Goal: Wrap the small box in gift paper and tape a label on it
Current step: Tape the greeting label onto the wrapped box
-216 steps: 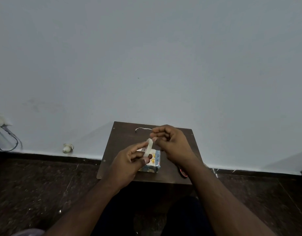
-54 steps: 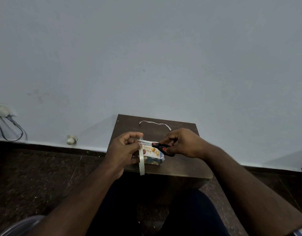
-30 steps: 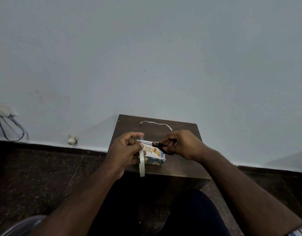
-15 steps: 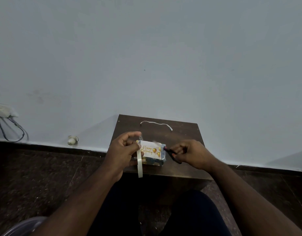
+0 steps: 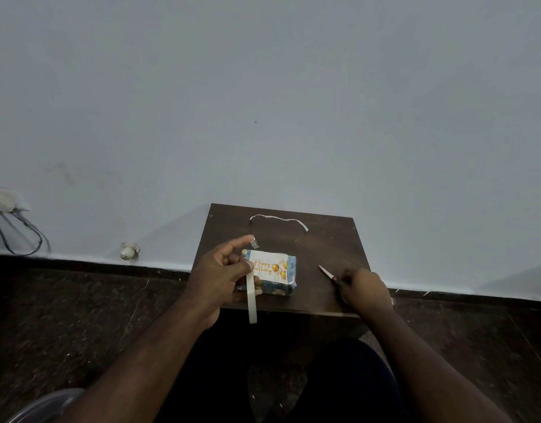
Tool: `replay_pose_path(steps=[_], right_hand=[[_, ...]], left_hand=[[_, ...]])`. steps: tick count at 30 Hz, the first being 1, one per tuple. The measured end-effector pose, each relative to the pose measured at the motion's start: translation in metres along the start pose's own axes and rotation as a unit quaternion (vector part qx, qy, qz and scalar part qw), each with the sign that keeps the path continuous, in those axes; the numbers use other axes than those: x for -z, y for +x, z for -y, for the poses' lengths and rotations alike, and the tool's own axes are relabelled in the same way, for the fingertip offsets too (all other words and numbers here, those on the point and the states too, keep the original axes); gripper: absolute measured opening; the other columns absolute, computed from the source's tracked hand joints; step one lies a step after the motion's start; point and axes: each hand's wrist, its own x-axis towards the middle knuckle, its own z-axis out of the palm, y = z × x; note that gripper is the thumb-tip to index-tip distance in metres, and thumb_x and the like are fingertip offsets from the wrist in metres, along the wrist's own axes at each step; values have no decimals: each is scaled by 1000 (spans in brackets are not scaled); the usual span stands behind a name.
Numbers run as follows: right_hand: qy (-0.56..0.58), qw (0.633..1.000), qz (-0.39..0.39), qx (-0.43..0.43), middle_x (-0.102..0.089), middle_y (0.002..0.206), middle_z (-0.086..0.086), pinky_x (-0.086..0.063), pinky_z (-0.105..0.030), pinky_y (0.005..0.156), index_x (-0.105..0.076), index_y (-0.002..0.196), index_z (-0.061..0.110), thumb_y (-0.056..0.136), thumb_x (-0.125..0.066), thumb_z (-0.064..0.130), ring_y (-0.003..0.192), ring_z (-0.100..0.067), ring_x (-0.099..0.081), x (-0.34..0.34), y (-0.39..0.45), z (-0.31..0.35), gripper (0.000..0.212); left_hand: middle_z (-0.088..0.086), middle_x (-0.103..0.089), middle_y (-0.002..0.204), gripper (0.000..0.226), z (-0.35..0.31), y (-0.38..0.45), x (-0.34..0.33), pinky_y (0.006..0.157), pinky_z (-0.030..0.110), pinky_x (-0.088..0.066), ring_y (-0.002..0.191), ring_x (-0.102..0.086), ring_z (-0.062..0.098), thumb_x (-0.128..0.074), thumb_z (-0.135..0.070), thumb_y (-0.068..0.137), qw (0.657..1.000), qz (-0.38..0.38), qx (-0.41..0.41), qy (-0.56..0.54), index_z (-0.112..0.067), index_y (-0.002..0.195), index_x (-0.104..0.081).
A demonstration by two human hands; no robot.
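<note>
The small box [image 5: 270,286] sits wrapped in blue gift paper on the dark wooden table [image 5: 324,242]. A white "Happy Birthday" label [image 5: 267,265] with gold balloons lies on top of it. My left hand [image 5: 220,276] is at the box's left end and grips a roll of tape [image 5: 251,300], seen edge-on. Its forefinger points up with a short cut piece of tape [image 5: 255,241] stuck to the tip. My right hand [image 5: 365,290] rests on the table to the right of the box. It holds black scissors [image 5: 328,273] whose blades point up and left.
A thin white paper strip [image 5: 278,219] lies curled near the table's far edge. The table stands against a pale wall. A socket with cables [image 5: 6,206] and a small white object [image 5: 128,250] are at the wall's foot on the left. My legs are under the table's near edge.
My right hand has drawn the scissors away from the box to the right and down onto the table. The tape is cut, and a short piece now sits on my left forefinger.
</note>
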Motion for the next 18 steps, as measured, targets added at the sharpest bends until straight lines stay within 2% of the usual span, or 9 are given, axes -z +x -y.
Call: replay_pose_path(steps=[1, 2, 4, 6, 9, 12, 14, 18], right_hand=[[84, 996, -21, -4, -69, 81, -3, -49, -32, 68, -69, 83, 16, 89, -65, 27, 83, -26, -66, 3, -3, 11, 13], [211, 977, -24, -13, -70, 77, 2, -52, -32, 69, -70, 83, 17, 86, -70, 22, 77, -20, -67, 8, -9, 26, 5], [457, 889, 18, -23, -74, 74, 3, -55, -32, 64, -72, 94, 15, 84, -75, 11, 68, -13, -66, 18, -27, 62, 11], [588, 804, 84, -22, -78, 87, -5, -54, -28, 62, -68, 102, 9, 85, -72, 3, 72, -14, -68, 24, -44, 95, 18], [677, 721, 137, -48, -75, 104, -14, -54, -29, 66, -65, 108, 6, 87, -73, 7, 78, -18, -69, 25, -60, 129, 23], [729, 661, 161, -77, -76, 100, -8, -53, -31, 72, -64, 108, 8, 91, -70, 12, 82, -20, -67, 25, -61, 143, 19], [747, 640, 165, -81, -76, 96, -6, -53, -30, 70, -64, 106, 9, 91, -71, 13, 79, -19, -66, 26, -60, 148, 17], [748, 637, 157, -96, -73, 85, -6, -52, -28, 65, -63, 104, 8, 88, -73, 6, 72, -18, -65, 28, -58, 155, 20]], left_hand=[[15, -67, 99, 47, 0, 0, 0, 71, 48, -63, 88, -74, 30, -61, 3, 94, 1000, 5, 2, -2, -35, 121, -69], [16, -66, 102, 48, 0, 1, 0, 71, 48, -63, 90, -74, 31, -62, 3, 94, 1000, 9, 3, -3, -37, 122, -69], [16, -64, 101, 50, 1, 1, -1, 70, 47, -62, 90, -74, 32, -62, 2, 94, 1000, 20, 0, -8, -38, 122, -69], [15, -62, 96, 51, 2, 0, -2, 68, 43, -61, 87, -74, 30, -62, 3, 94, 999, 32, -7, -16, -38, 123, -69], [14, -59, 94, 53, 5, -1, -4, 73, 49, -62, 88, -71, 30, -62, 2, 94, 999, 42, -16, -10, -41, 123, -68], [12, -55, 92, 53, 6, 0, -4, 77, 55, -61, 89, -66, 33, -63, 1, 93, 999, 45, -23, -5, -44, 122, -69], [11, -52, 90, 53, 6, 0, -4, 80, 57, -60, 89, -64, 33, -63, 0, 93, 999, 43, -28, 5, -45, 121, -69], [9, -53, 88, 54, 7, 1, -4, 82, 61, -58, 89, -63, 32, -64, -2, 93, 998, 41, -32, 19, -47, 121, -68]])
